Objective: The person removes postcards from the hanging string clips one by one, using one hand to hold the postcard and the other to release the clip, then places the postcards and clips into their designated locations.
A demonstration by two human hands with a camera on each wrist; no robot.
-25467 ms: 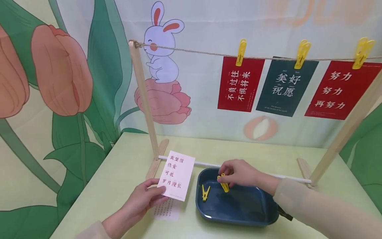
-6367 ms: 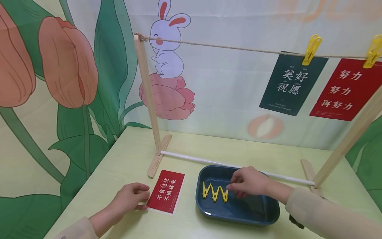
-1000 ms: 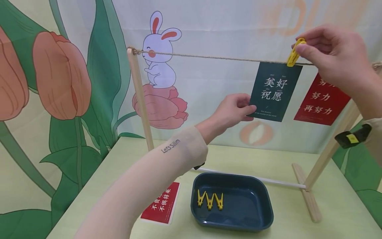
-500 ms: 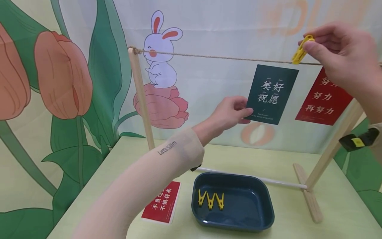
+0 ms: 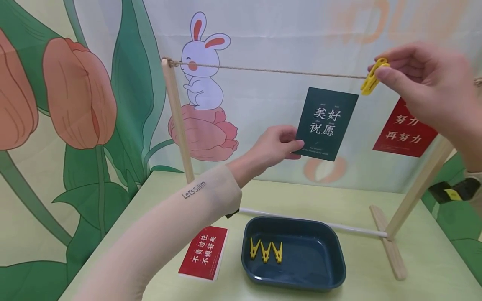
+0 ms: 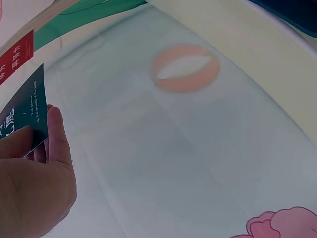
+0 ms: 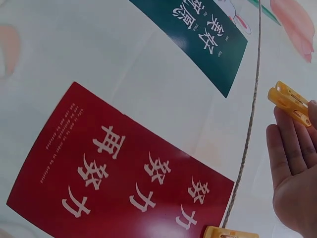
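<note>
My left hand [image 5: 272,145] pinches the lower left corner of a dark green card [image 5: 328,125] with white lettering. The card hangs in the air below the twine line [image 5: 271,71], apart from it. With thumb and fingertips my right hand [image 5: 437,81] pinches a yellow clothespin [image 5: 370,79]. That clothespin stands clear of the twine in the right wrist view. To the right, a red card [image 5: 403,136] still hangs on the line, partly covered by my right hand; its own clothespin [image 7: 230,232] shows at the bottom of the right wrist view.
A dark blue tray [image 5: 301,280] stands on the table with 3 yellow clothespins [image 5: 265,253] in its left part. Left of it lies a red card [image 5: 205,255] on a pale one. Wooden posts [image 5: 177,119] and a white rod [image 5: 357,230] form the frame.
The clothespin has come off the line with my right hand, first up, then lower. My left hand has drawn the green card down and left, away from the twine.
</note>
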